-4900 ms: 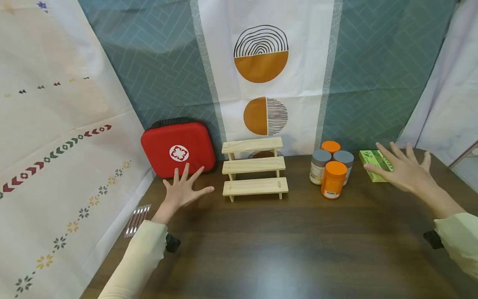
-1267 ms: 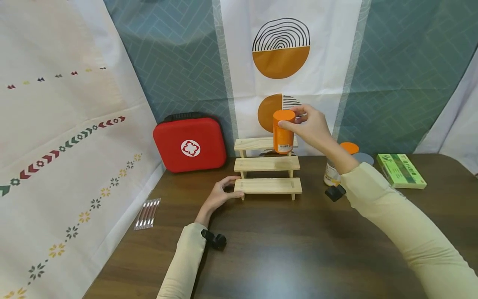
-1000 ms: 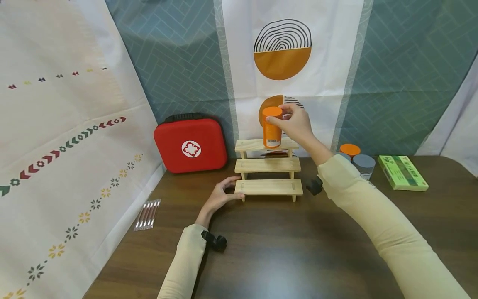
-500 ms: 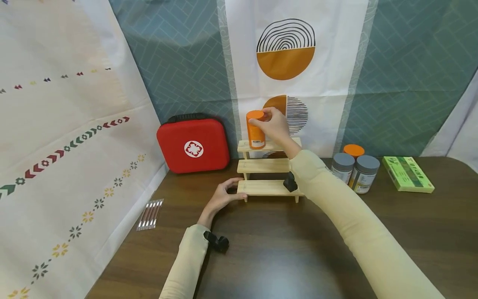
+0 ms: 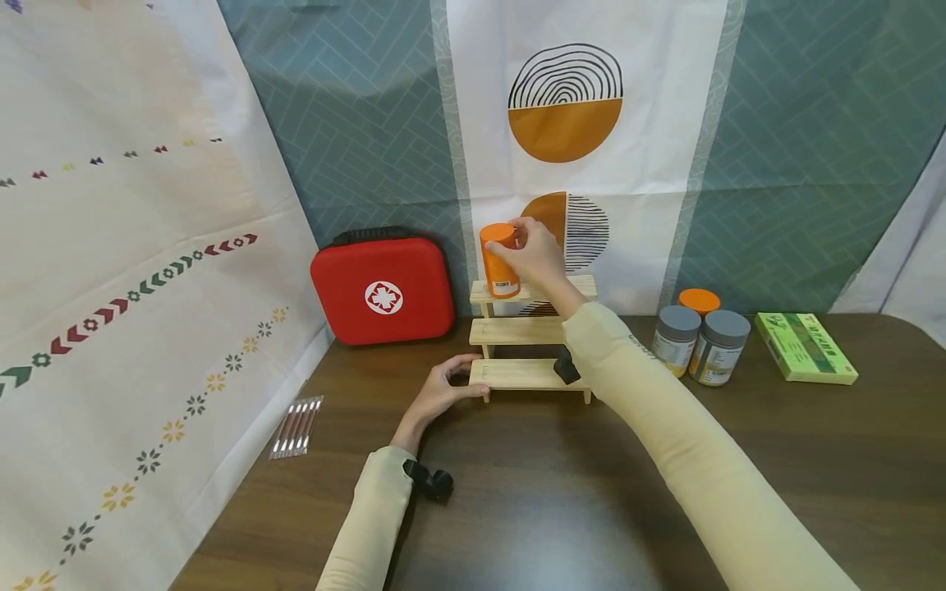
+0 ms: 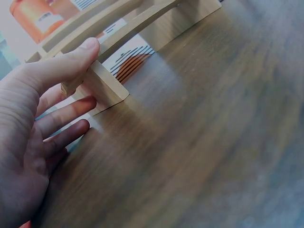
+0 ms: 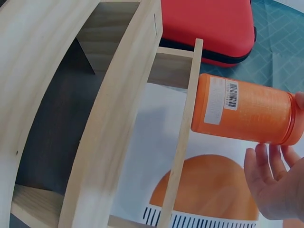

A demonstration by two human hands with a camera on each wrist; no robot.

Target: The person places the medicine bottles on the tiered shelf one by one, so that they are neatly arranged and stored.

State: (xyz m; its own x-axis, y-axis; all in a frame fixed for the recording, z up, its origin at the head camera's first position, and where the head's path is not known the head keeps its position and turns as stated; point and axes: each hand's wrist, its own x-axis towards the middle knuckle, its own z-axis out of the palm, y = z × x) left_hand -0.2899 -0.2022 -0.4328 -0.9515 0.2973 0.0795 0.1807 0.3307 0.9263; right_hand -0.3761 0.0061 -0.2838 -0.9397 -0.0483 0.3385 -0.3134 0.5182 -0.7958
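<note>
An orange bottle [image 5: 501,267] with an orange lid stands at the left end of the top step of a three-tier wooden shelf [image 5: 517,332]. My right hand [image 5: 539,256] holds it near the lid, thumb in front and fingers behind. In the right wrist view the base of the orange bottle [image 7: 237,107], with a barcode label, is right at the top board. My left hand [image 5: 438,392] grips the left end of the lowest step. The left wrist view shows the left thumb [image 6: 78,61] over that board and fingers below it.
A red first-aid case [image 5: 384,291] stands left of the shelf. Two grey-lidded jars [image 5: 715,353] and another orange-lidded bottle [image 5: 699,300] are grouped at right, beside a green box [image 5: 807,348]. A pack of cotton swabs [image 5: 297,427] lies at left.
My right hand has carried the orange bottle from the group at right over to the left end of the top step. My left hand has moved to the shelf and stays there.
</note>
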